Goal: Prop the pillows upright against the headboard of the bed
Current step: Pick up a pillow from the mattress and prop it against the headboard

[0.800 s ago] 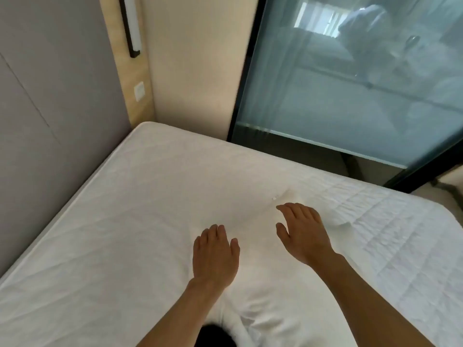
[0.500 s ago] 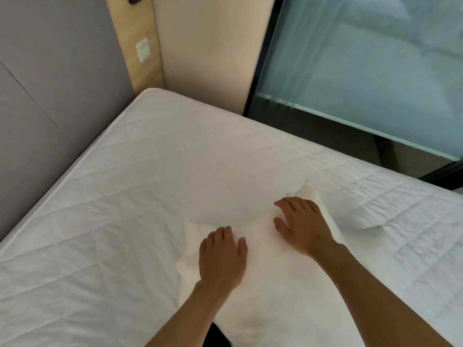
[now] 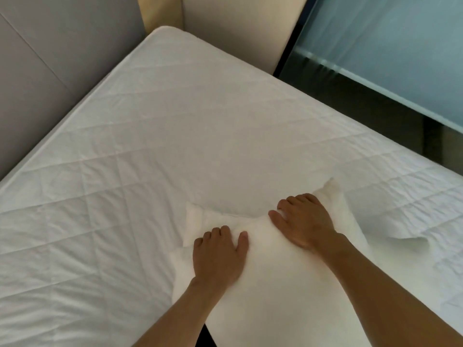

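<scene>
A white pillow (image 3: 270, 279) lies at the near edge of the white quilted mattress (image 3: 175, 136), its far corners sticking up. My left hand (image 3: 218, 254) rests on the pillow's far left part, fingers curled into the fabric. My right hand (image 3: 303, 221) presses on the pillow's far right part, fingers bent over its upper edge. The grey padded headboard (image 3: 50, 58) runs along the left side of the bed, well away from the pillow.
A beige wall (image 3: 238, 28) stands behind the bed's far corner. A frosted glass partition (image 3: 390, 46) with a dark frame runs along the right side. A fold of the mattress cover (image 3: 406, 236) sticks up right of the pillow.
The view has tilted down toward the bed. The pillow has come further into sight, and both hands have settled onto its far edge, with the fingers curling into it.
</scene>
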